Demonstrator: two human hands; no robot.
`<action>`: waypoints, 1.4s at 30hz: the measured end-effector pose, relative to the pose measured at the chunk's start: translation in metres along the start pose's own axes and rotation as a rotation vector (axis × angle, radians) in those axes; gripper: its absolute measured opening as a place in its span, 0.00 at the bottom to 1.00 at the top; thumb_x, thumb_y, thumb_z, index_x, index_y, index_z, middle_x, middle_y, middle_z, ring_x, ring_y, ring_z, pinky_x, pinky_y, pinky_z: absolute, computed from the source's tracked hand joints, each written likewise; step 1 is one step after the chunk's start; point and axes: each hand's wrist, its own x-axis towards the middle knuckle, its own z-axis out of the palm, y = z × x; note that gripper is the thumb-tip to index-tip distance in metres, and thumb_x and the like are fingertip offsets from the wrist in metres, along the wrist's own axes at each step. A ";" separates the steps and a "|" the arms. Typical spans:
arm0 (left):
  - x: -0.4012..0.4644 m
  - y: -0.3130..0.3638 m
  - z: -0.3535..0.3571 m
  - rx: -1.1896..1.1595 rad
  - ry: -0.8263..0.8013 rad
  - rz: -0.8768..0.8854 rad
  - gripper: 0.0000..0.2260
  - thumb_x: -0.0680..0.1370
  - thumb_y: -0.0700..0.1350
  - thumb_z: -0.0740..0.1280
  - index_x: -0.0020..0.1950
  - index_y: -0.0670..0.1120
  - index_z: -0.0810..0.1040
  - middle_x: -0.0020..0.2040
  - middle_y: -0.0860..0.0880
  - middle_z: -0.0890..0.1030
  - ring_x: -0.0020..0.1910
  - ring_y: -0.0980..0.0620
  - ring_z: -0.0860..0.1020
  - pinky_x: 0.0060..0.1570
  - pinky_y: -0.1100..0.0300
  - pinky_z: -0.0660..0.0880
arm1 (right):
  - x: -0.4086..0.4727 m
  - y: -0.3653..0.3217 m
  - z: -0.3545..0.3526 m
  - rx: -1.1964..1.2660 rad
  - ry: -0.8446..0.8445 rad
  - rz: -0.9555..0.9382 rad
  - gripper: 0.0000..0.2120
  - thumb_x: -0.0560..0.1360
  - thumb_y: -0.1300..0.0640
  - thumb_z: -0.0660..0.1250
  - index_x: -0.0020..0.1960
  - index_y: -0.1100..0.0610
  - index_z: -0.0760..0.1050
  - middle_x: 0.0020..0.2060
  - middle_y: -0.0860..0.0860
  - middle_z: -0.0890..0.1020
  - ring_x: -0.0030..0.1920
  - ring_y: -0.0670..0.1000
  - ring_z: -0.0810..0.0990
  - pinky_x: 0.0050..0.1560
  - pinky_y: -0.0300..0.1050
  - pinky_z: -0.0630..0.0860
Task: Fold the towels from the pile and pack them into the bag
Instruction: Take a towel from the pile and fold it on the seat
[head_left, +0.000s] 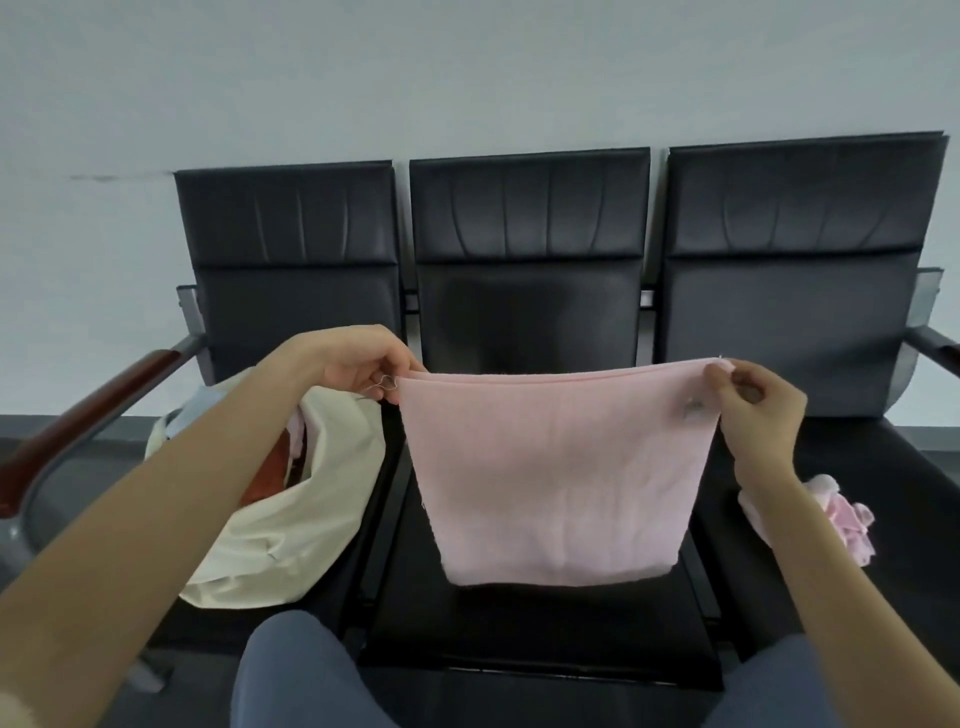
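The left hand (358, 364) is pinching the towel (556, 467) at its upper left corner, thumb and fingers closed on the cloth. The right hand (753, 400) is pinching the upper right corner the same way. Both are holding the towel taut in the air above the middle seat (519, 623) of the bench, its lower edge hanging just over the seat's centre. In my judgement the corners are being held apart and level so that the cloth is hanging flat and square, ready for the next fold.

The top edge is showing two layers lying together, so the towel appears to be already doubled once. It is pale pink, soft, and faintly creased down the face; the bottom edge is hanging slightly uneven, lower at the right.

The bag (291, 499), cream cloth, is slumping open on the left seat near its front edge, beside the left forearm. Something red and something pale are showing inside; what they are I cannot tell. The pile (841, 519), pink cloth, is lying on the right seat toward its front, partly hidden by the right wrist. Folding is under way; packing of this towel is not yet done.
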 end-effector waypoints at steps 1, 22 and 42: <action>0.003 0.004 -0.004 -0.022 -0.018 -0.020 0.17 0.71 0.31 0.57 0.53 0.36 0.82 0.36 0.45 0.81 0.27 0.55 0.74 0.24 0.67 0.69 | 0.002 0.002 0.000 0.002 -0.005 0.017 0.07 0.77 0.59 0.67 0.54 0.57 0.79 0.38 0.45 0.79 0.37 0.41 0.77 0.38 0.28 0.73; 0.098 0.017 -0.006 -0.097 0.569 0.347 0.14 0.74 0.26 0.60 0.41 0.39 0.82 0.43 0.39 0.81 0.38 0.44 0.84 0.39 0.59 0.82 | 0.083 0.025 0.029 -0.030 -0.276 -0.047 0.03 0.77 0.62 0.67 0.49 0.59 0.79 0.37 0.45 0.83 0.39 0.42 0.83 0.47 0.33 0.79; 0.079 -0.294 0.176 0.625 0.173 -0.035 0.09 0.71 0.37 0.65 0.42 0.50 0.79 0.50 0.47 0.75 0.48 0.49 0.75 0.49 0.55 0.74 | -0.133 0.209 -0.027 -0.537 -0.820 0.225 0.04 0.70 0.61 0.75 0.40 0.55 0.80 0.34 0.47 0.81 0.34 0.42 0.79 0.39 0.30 0.75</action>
